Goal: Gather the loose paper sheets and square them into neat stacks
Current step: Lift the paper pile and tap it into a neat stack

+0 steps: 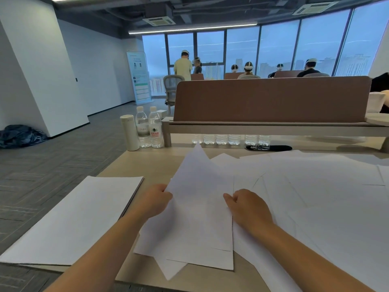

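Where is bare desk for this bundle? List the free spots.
Bare desk lies between the neat stack, the water bottles and the held bundle. A narrow strip runs along the divider, behind the loose sheets. Right of the right hand, they cover the desk: crowded.

Dim bluish daylight from the far windows (263, 51); soft focus, edges bowed by wide-angle distortion.

We see white fanned sheets (200, 218) askew in front, scattered sheets (315, 197) overlapping rightward, a squared stack (80, 218) left.
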### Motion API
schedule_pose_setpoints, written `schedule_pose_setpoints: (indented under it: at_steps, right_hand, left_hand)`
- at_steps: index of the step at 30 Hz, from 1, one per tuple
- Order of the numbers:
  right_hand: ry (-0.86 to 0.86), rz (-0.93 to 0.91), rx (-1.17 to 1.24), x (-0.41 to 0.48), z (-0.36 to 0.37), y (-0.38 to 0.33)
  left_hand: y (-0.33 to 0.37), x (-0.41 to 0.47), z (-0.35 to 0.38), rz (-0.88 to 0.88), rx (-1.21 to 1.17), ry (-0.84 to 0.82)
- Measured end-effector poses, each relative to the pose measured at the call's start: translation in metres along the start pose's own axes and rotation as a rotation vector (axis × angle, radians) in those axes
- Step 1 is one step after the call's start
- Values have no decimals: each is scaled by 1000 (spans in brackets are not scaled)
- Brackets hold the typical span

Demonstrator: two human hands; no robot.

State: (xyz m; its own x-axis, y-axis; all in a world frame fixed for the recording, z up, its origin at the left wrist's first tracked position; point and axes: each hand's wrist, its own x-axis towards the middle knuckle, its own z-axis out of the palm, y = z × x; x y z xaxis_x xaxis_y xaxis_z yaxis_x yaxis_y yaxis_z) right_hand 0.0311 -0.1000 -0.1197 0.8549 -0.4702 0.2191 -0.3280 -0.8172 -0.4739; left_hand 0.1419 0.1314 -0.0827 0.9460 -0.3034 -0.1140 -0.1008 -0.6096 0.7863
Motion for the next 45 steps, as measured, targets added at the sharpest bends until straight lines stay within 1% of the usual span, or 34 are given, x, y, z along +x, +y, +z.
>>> schedule_pose_setpoints:
  at_steps: [2,7,10,12,14,17,21,24,25,27,29,33,35,37,38,39,45]
  right_hand:
    - [3,-2,8,2,1,-2]
    - [-62,-27,-16,8,6,-3]
    - [-33,-68,-116,5,6,-4]
    - [-14,-49,-156,1,4,-6]
    - [-58,-3,-156,-3,3,-6]
    - [-140,2,-111,-6,2,-8]
    - [-174,-11,28,-9,-2,-9]
    - [-178,-12,129,-11,-9,-10]
    - [-155,-3,152,-12,-11,-9]
    - [-92,46,200,-14,-18,-8]
    - [-62,137,299,-17,-27,-11]
    - [-93,334,654,-14,-38,-14]
    - [-178,377,910,-14,-45,-18]
    - [-256,342,1119,-17,-57,-30]
    - [-261,302,1153,-19,-64,-37]
    - [-242,263,1157,-20,-70,-44]
    - [-9,82,1089,-18,-105,-77]
  left_hand:
    - [2,4,0,5,18,8]
    - [5,10,-2,-16,68,-2]
    - [2,10,-2,-30,70,-34]
    - [0,9,-2,-23,83,-28]
    - [1,8,0,-26,68,-22]
    - [4,4,3,-43,8,-50]
    - [6,-4,8,-83,-93,-115]
    - [6,-8,7,-70,-140,-116]
    - [6,-10,6,-60,-180,-115]
    - [7,-17,0,-42,-276,-116]
    - [9,-28,-8,-9,-371,-123]
    - [16,-46,-28,84,-499,-130]
    - [20,-56,-39,120,-586,-134]
    - [25,-63,-49,177,-645,-143]
    - [28,-65,-53,198,-668,-140]
    - [32,-68,-57,217,-686,-136]
    - [66,-81,-79,343,-760,-55]
